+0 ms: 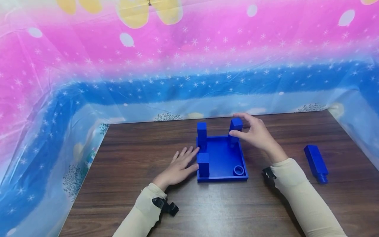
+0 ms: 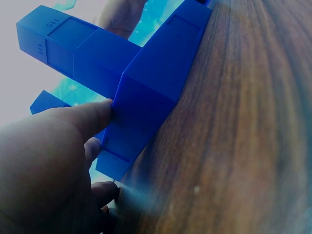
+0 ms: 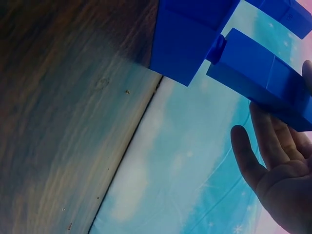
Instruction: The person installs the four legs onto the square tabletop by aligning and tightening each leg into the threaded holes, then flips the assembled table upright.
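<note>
A shallow blue square tray [image 1: 222, 157] lies on the table, apparently a toy table's top turned upside down. Blue square legs [image 1: 202, 131] rise from its two left corners, while a round ring socket [image 1: 238, 170] shows in the near right corner. My right hand [image 1: 257, 134] pinches another leg [image 1: 236, 124] between thumb and fingers at the far right corner. In the right wrist view, the narrow threaded end of that leg [image 3: 263, 73] shows at the tray's edge. My left hand [image 1: 179, 167] rests against the tray's left side, fingers spread, thumb and fingertips touching its wall.
A loose blue leg [image 1: 316, 160] lies on the brown wood table [image 1: 142, 144] to the right, threaded end toward me. Behind the table hangs a pink and blue patterned cloth [image 1: 189, 72]. Black straps [image 1: 165, 205] with cameras sit on both wrists.
</note>
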